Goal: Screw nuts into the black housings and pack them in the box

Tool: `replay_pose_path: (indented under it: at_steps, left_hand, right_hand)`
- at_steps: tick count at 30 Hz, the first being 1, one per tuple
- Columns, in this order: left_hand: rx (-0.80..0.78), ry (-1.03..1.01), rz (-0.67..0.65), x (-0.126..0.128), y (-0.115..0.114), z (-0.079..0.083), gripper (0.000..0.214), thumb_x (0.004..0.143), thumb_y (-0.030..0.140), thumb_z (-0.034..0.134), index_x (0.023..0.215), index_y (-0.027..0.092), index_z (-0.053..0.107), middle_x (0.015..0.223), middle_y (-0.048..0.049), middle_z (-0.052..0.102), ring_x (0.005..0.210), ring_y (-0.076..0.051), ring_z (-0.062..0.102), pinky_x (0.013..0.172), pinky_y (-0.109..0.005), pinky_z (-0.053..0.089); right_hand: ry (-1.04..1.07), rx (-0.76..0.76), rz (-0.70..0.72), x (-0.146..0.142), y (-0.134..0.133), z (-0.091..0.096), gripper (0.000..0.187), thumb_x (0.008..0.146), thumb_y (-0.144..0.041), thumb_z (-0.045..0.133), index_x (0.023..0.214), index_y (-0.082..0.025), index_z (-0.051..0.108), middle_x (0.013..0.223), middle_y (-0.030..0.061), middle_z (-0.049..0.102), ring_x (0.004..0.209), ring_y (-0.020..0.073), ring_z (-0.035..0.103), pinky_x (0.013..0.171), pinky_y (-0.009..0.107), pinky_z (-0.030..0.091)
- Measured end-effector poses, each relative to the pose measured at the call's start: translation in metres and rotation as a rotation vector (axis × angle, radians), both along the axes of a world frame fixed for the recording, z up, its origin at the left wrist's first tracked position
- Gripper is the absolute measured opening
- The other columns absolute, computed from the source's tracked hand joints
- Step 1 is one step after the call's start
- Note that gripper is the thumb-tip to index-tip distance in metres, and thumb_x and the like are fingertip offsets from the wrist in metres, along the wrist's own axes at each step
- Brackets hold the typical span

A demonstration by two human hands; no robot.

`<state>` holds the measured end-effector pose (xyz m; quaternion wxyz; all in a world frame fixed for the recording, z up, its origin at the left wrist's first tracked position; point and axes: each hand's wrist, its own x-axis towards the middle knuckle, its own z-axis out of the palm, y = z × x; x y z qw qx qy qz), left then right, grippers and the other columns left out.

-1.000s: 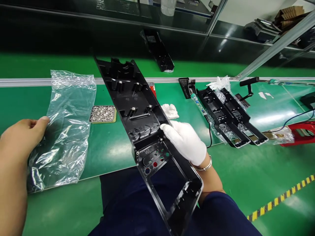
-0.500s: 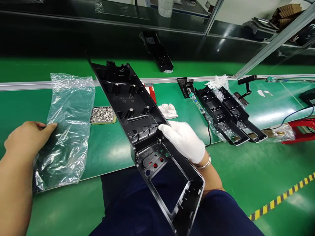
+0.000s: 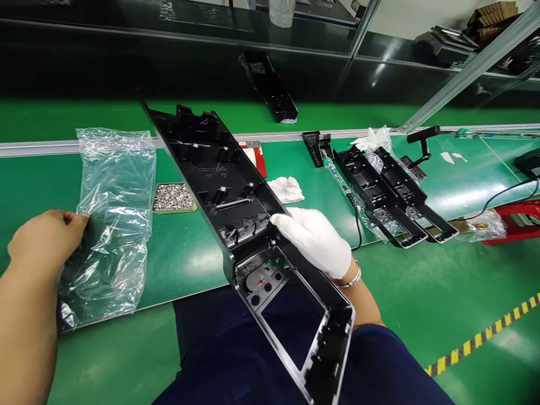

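My right hand [image 3: 317, 239], in a white glove, grips the right edge of a long black plastic housing [image 3: 219, 180] held tilted above the green bench, its inner ribs and posts facing up. The housing's near end, with a rectangular window and small round holes, hangs over my lap. My bare left hand [image 3: 46, 236] pinches the left edge of a clear plastic bag [image 3: 113, 214] lying flat on the bench.
A small tray of screws [image 3: 172, 197] sits behind the housing, with a white cloth [image 3: 287, 189] and a red card [image 3: 255, 157]. Two more black housings [image 3: 390, 194] lie to the right by a screwdriver [image 3: 340, 180]. Another housing [image 3: 270, 90] lies on the far belt.
My left hand has drawn the bag slightly leftward and toward me. The housing has shifted a little to the left in my right hand.
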<state>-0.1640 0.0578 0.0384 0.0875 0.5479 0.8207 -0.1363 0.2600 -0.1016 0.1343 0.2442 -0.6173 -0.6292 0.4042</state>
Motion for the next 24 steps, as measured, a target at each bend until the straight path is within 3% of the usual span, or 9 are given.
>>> replay_pose_path:
  at_steps: [17,24]
  left_hand:
    - [-0.026,0.038,-0.013,0.0005,0.0041,-0.0004,0.053,0.089,0.056,0.023,0.102,0.017,0.056,0.076,-0.0045,0.048,0.059,-0.013,0.032,0.057,-0.027,0.034]
    - [-0.037,0.049,0.000,0.0040,0.0030,0.0022,0.053,0.089,0.057,0.023,0.102,0.018,0.056,0.078,-0.0052,0.051,0.058,-0.014,0.035,0.058,-0.027,0.036]
  right_hand:
    - [0.035,-0.087,-0.019,-0.0030,0.0016,0.0056,0.051,0.101,-0.042,0.041,0.068,-0.003,0.045,0.061,-0.0013,0.043,0.055,-0.0054,0.025,0.055,0.014,0.021]
    - [0.017,-0.025,0.020,-0.0022,0.0014,0.0011,0.047,0.102,-0.036,0.040,0.068,-0.003,0.040,0.063,-0.0007,0.043,0.058,-0.0050,0.023,0.057,0.015,0.018]
